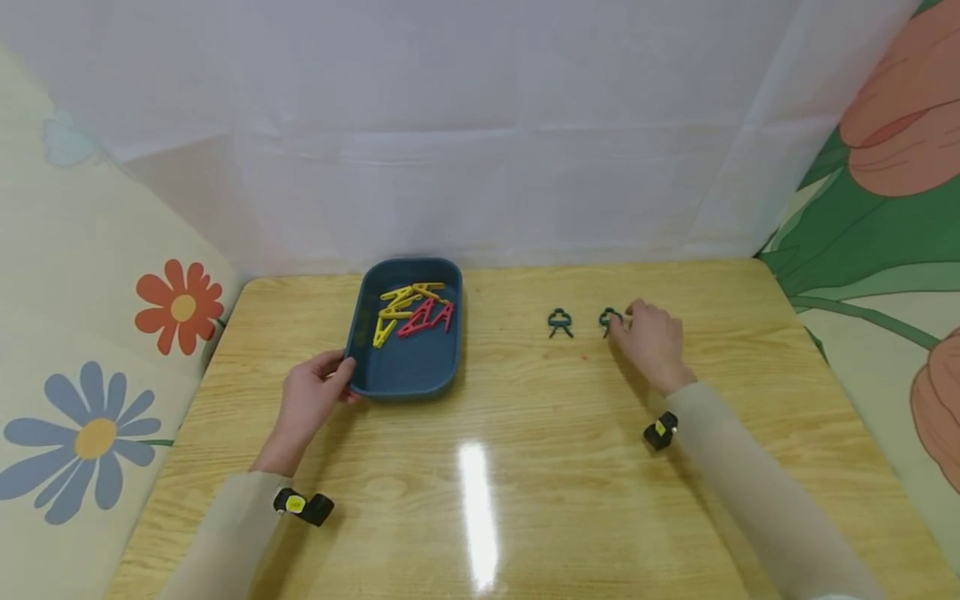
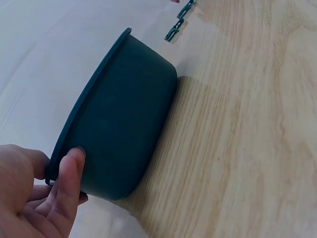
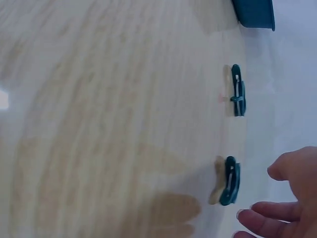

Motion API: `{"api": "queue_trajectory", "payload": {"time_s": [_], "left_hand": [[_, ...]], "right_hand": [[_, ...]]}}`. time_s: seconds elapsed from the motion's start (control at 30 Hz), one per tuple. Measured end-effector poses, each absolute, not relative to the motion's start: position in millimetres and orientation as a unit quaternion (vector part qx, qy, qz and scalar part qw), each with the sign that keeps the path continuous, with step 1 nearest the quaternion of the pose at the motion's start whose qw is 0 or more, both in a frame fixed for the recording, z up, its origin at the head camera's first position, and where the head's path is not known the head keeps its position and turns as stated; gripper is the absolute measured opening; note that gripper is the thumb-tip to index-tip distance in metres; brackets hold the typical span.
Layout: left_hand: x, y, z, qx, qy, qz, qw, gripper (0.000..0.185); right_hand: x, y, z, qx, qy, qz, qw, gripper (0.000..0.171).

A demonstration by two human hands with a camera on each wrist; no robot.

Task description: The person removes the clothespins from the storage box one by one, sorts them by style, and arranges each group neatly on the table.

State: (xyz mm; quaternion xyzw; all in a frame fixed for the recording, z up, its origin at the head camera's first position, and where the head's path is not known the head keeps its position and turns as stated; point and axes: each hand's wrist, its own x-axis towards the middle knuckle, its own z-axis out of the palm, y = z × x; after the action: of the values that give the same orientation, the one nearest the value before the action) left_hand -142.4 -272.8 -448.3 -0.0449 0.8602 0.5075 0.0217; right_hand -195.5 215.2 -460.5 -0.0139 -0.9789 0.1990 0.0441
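Observation:
My left hand [image 1: 313,398] grips the near left corner of a dark blue-green plastic basin [image 1: 407,385], thumb over the rim and fingers under it. Inside the basin lie several yellow clothespins [image 1: 384,332] and red clothespins [image 1: 417,320]. To the right, two dark green clips [image 1: 559,322] lie apart on the table. My right hand [image 1: 651,343] is at the right-hand green clip [image 1: 608,317], its fingers overlapping that clip in the head view. From the right wrist, this clip [image 3: 230,181] shows beside the spread thumb and fingers, with a gap between.
The wooden table [image 1: 555,467] has a bright light reflection near its middle. A white cloth [image 1: 480,183] hangs behind its far edge. Flower-patterned coverings [image 1: 97,437] stand at the left and right sides. Each wrist carries a small black camera [image 1: 660,431].

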Motion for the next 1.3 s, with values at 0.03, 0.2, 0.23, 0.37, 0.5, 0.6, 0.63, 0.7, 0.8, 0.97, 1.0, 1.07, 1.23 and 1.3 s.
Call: {"api": "queue_trajectory", "payload": {"time_s": [0.03, 0.2, 0.23, 0.37, 0.5, 0.6, 0.63, 0.7, 0.8, 0.97, 1.0, 1.07, 1.23, 1.3], "left_hand": [[-142.5, -272.8, -448.1, -0.046, 0.859, 0.509, 0.023, 0.046], [-143.1, -273.0, -447.5, -0.052, 0.859, 0.508, 0.027, 0.046], [-143.1, -273.1, -447.5, -0.052, 0.860, 0.507, 0.027, 0.045], [-142.6, -273.9, -447.8, -0.052, 0.862, 0.503, 0.027, 0.044], [-142.1, -274.1, -447.3, -0.050, 0.861, 0.505, 0.024, 0.043], [-142.1, -273.7, -446.9, -0.047, 0.859, 0.509, 0.022, 0.044], [-142.0, -273.6, -446.7, -0.047, 0.858, 0.511, 0.022, 0.044], [-141.8, -273.2, -446.5, -0.046, 0.855, 0.516, 0.021, 0.044], [-141.1, -273.0, -446.2, -0.048, 0.852, 0.521, 0.023, 0.044], [-140.8, -272.8, -445.0, -0.053, 0.855, 0.516, 0.026, 0.044], [-140.9, -272.9, -444.9, -0.053, 0.854, 0.516, 0.027, 0.045], [-141.3, -273.0, -444.7, -0.055, 0.853, 0.519, 0.030, 0.045], [-142.4, -273.5, -446.2, -0.057, 0.846, 0.528, 0.036, 0.048], [-142.2, -273.9, -446.9, -0.057, 0.846, 0.530, 0.035, 0.048]], "right_hand": [[-195.9, 215.0, -458.5, -0.008, -0.979, 0.199, 0.049, 0.045], [-198.4, 208.6, -444.0, 0.030, -0.979, 0.194, 0.055, 0.040], [-199.0, 206.1, -440.2, 0.040, -0.979, 0.195, 0.053, 0.040], [-201.8, 191.7, -422.5, 0.071, -0.975, 0.210, 0.023, 0.039], [-207.2, 173.7, -405.8, 0.093, -0.973, 0.210, -0.001, 0.039], [-211.9, 159.5, -395.2, 0.111, -0.973, 0.201, -0.004, 0.037], [-213.5, 154.6, -392.0, 0.117, -0.973, 0.198, -0.002, 0.036], [-215.9, 144.5, -385.3, 0.131, -0.972, 0.194, 0.002, 0.035], [-218.7, 128.9, -376.2, 0.152, -0.969, 0.193, 0.006, 0.032], [-224.0, 102.5, -363.7, 0.196, -0.963, 0.187, 0.012, 0.031], [-224.9, 97.0, -361.3, 0.205, -0.961, 0.183, 0.015, 0.031], [-227.2, 86.7, -357.6, 0.222, -0.959, 0.177, 0.019, 0.031], [-233.5, 62.9, -351.4, 0.250, -0.953, 0.172, 0.016, 0.032], [-235.3, 54.0, -349.8, 0.256, -0.951, 0.174, 0.010, 0.032]]}}
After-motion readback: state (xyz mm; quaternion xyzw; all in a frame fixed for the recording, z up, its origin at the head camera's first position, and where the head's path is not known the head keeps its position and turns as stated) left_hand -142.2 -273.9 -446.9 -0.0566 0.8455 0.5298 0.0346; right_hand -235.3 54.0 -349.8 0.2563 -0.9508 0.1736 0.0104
